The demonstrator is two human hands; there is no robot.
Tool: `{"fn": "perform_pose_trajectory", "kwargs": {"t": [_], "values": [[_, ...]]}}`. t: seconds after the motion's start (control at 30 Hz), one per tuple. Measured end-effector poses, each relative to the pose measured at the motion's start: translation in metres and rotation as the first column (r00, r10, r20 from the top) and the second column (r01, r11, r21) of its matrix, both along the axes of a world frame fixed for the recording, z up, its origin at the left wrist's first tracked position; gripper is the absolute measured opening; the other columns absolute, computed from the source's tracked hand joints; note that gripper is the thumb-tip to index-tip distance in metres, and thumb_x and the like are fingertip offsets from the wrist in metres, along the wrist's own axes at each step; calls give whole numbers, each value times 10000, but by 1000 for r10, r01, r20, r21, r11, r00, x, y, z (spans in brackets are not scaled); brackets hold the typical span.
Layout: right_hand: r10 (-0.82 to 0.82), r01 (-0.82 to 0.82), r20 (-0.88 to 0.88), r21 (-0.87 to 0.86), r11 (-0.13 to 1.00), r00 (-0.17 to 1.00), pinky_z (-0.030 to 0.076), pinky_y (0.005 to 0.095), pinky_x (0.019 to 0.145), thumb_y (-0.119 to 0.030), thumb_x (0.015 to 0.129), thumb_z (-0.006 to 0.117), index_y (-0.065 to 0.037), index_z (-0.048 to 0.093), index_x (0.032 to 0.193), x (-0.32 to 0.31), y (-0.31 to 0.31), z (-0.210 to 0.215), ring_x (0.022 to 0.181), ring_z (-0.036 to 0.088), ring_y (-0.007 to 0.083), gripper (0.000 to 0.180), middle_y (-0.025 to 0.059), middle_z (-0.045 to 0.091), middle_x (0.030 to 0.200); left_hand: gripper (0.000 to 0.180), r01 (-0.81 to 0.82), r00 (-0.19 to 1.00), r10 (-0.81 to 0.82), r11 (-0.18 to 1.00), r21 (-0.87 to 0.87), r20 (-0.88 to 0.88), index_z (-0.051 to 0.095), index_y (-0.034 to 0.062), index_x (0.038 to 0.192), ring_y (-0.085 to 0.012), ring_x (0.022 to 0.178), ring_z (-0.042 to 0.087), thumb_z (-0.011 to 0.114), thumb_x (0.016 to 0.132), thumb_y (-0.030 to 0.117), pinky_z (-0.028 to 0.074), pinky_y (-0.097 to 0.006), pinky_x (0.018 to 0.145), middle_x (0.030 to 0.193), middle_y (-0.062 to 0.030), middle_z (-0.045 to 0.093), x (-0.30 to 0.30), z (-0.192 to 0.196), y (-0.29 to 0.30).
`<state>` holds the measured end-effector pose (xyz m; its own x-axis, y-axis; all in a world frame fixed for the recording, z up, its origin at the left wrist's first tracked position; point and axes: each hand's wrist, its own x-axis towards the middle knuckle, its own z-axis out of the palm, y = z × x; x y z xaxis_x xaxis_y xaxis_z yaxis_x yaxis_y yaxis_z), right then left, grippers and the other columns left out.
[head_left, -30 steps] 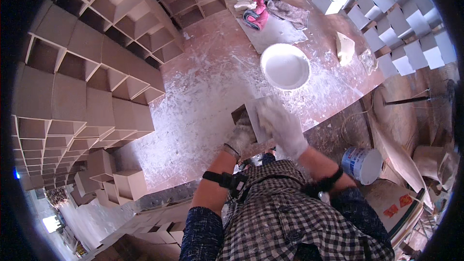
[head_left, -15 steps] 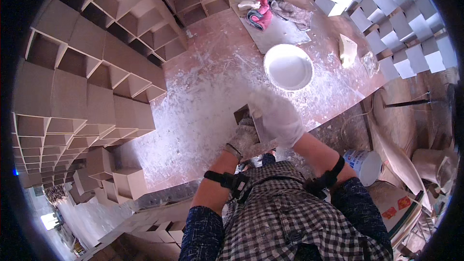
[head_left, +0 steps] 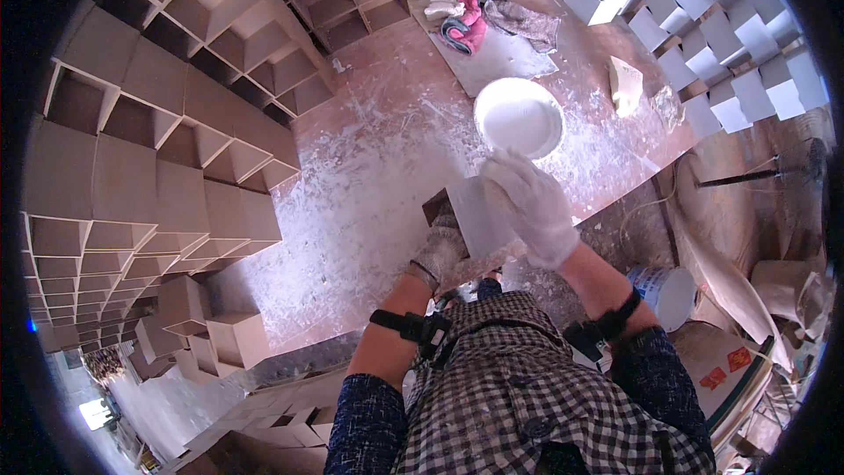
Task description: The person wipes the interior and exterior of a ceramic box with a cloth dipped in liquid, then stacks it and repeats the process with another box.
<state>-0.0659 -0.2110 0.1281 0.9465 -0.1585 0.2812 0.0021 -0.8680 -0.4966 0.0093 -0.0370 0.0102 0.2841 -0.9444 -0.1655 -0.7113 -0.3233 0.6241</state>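
Observation:
My left hand (head_left: 440, 244), in a grey, dusty glove, is inside the open end of a small box (head_left: 483, 220), its fingers gripping it from within. The side of the box facing right is pale white, and the opening is dark brown. My right hand (head_left: 529, 204), in a white glove, is at the right edge of that pale side. Its fingers are bent over a whitish thing that I cannot make out. Just beyond the hands, a round white basin (head_left: 520, 119) with white contents stands on the powder-smeared table (head_left: 352, 185).
Stacked brown open boxes (head_left: 167, 185) wall the left side. White-faced boxes (head_left: 703, 31) stack at the far right. Pink and grey cloths (head_left: 470, 26) lie on a board at the far edge, and a pale block (head_left: 625, 86) lies right of the basin. A white bucket (head_left: 664, 295) stands at right.
My right hand has moved to the right across the box, and more of the box's pale side shows. My left hand keeps its hold on the box in nearly the same place.

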Motion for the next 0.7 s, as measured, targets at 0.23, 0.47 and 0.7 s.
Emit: {"fn": "perform_pose_trajectory", "kwargs": {"t": [0.23, 0.47, 0.7], "values": [[24, -20, 36, -102, 995, 999, 512, 372, 806, -19, 740, 573, -103, 573, 1048, -62, 44, -41, 1013, 598, 332, 319, 108, 580, 1159, 308, -312, 825, 246, 949, -48, -509, 540, 46, 1219, -216, 1112, 548, 559, 917, 106, 457, -319, 945, 1224, -102, 564, 0, -43, 20], [-57, 67, 154, -61, 996, 986, 533, 363, 761, -40, 787, 595, -98, 585, 1107, -81, 15, -32, 923, 643, 329, 325, 115, 642, 1014, 354, 39, 959, 10, 985, -165, 282, 501, 35, 1282, -235, 1149, 522, 485, 975, 211, 460, -361, 937, 1271, -126, 537, -7, 55, 0], [31, 20, -144, 346, 938, 989, 484, 387, 893, -112, 818, 597, -108, 571, 1132, -11, -10, -26, 1097, 572, 318, 315, 139, 586, 1168, 374, -355, 791, 295, 935, -9, -536, 463, 69, 1316, -199, 1100, 535, 481, 981, 235, 464, -341, 922, 1229, -72, 546, 4, -80, 9]]}}
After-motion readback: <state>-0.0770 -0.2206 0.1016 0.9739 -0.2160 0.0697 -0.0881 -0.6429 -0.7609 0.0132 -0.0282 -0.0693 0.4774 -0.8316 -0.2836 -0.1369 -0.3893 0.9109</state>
